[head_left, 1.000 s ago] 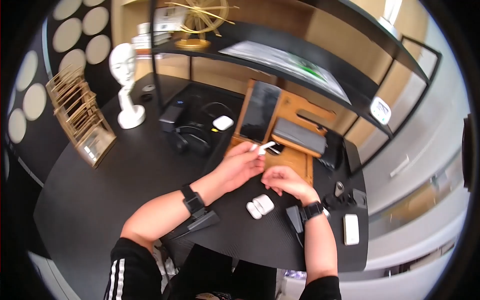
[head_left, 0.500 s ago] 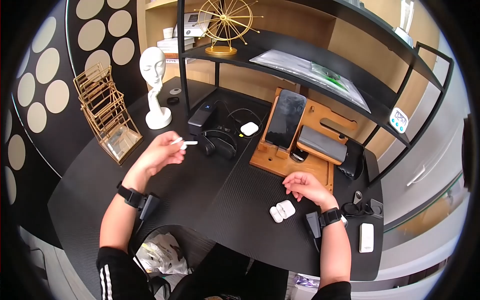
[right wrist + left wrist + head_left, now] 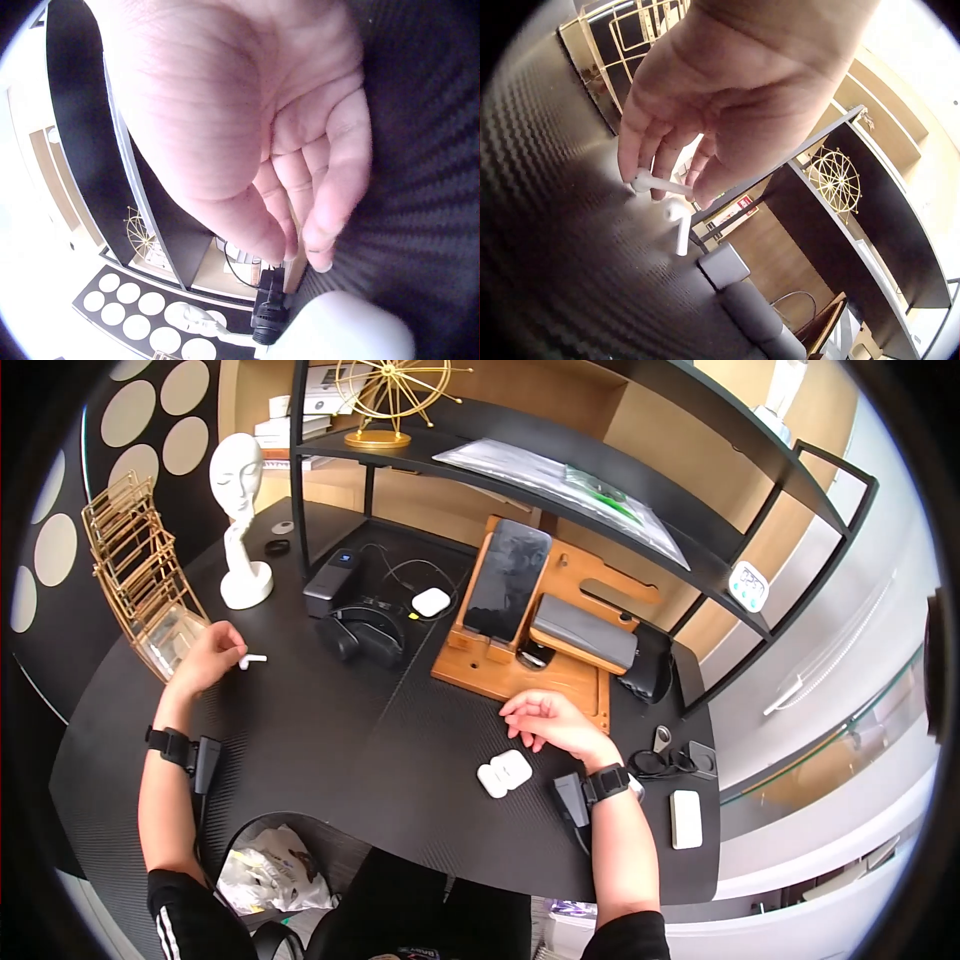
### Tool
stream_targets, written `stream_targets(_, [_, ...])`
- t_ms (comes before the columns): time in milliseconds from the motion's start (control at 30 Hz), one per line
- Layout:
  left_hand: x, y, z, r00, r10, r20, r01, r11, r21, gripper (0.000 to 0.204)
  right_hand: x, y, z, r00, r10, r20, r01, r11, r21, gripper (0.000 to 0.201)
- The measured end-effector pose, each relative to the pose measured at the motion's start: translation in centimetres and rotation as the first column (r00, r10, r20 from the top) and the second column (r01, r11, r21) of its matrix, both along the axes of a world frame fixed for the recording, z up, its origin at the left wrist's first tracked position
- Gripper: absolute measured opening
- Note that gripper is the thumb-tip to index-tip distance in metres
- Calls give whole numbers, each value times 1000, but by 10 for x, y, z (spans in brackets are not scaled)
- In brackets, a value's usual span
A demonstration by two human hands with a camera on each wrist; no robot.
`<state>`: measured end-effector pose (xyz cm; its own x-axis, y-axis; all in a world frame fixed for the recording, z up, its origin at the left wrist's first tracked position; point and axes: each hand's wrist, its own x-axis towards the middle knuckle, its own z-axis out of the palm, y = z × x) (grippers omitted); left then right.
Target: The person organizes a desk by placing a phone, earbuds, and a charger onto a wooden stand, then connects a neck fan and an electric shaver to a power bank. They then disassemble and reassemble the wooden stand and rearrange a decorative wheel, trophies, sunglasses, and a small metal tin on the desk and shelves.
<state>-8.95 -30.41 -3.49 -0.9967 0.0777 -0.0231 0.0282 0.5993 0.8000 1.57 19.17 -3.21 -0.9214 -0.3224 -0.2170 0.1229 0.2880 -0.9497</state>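
Note:
At the desk's left side, my left hand (image 3: 213, 657) is low over the black top. Its thumb and fingers pinch a white wireless earbud (image 3: 660, 184) by the stem and tip. A second white earbud (image 3: 679, 225) shows just beside the fingertips, its stem pointing away from the hand. My right hand (image 3: 552, 722) holds nothing; its fingers are loosely bent above the desk. Just in front of it is the white earbud case (image 3: 505, 771), lid raised, also large at the bottom of the right wrist view.
A wire-frame gold ornament (image 3: 150, 580) stands close beyond my left hand, with a white face sculpture (image 3: 245, 530) behind. Black headphones (image 3: 362, 635) lie mid-desk. A wooden stand (image 3: 470, 670) holds a phone (image 3: 507, 580). The black shelf (image 3: 420, 465) spans the back.
My left hand has moved left from near the wooden stand, carrying the earbuds, and is now lower by the gold ornament. One earbud now shows beside the fingertips. The right hand stays near the case.

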Motion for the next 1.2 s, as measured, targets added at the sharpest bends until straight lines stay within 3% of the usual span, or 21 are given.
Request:
stream_targets(67, [-3,-5,-7,978,-58,-202,47,997,-61,11,0,0,0,1000,0,1,0,1000,1,16])
stream_targets(100, [2,2,-1,977,-60,-203,49,997,-59,11,0,0,1,1000,10,2,-10,1000,7,16])
stream_targets(167, [26,29,31,862,-54,-504,-173,903,-393,20,-1,1,1,1000,17,-1,-17,1000,11,17])
stream_targets(233, [42,60,57,890,-56,-452,-148,903,-403,25,-2,3,-2,999,33,-8,-33,999,-1,18])
stream_targets(300, [49,83,67,868,-192,-458,39,946,-323,28,-1,2,-1,1000,16,-8,-16,1000,-26,15])
stream_targets(367, [46,104,71,853,-357,-382,187,891,-413,33,-2,3,-4,999,36,-7,-36,999,-34,15])
stream_targets(433, [38,124,68,860,-401,-317,202,836,-510,42,-2,3,-4,1000,28,-12,-29,999,-30,15])
stream_targets(500, [32,146,57,775,-474,-417,116,756,-644,46,-1,4,-4,1000,12,-16,-13,1000,-23,16])
stream_targets(567, [27,169,50,760,-517,-394,148,728,-670,47,-3,4,-4,999,53,-5,-53,998,-21,18])
stream_targets(600, [22,179,45,774,-531,-345,222,738,-637,49,-3,3,-4,999,31,17,-30,999,-11,18])
stream_targets(667, [23,197,39,825,-491,-280,159,677,-719,53,-4,6,-5,999,36,9,-36,999,-37,18])
stream_targets(733, [17,202,28,842,-480,-247,133,629,-766,53,-4,4,-6,999,51,13,-50,996,-67,17])
stream_targets(800, [9,205,23,894,-408,-185,152,665,-731,50,-2,4,-2,999,40,16,-39,998,-51,19])
stream_targets(900, [9,203,32,897,-408,-173,187,703,-686,46,-2,5,-1,999,35,37,-33,998,-58,19])
stream_targets(1033, [14,194,33,848,-457,-269,199,744,-637,33,-3,5,0,998,50,30,-48,997,-61,20])
stream_targets(1200, [29,176,32,806,-525,-275,228,703,-674,25,-5,7,-1,998,60,30,-59,997,-44,20])
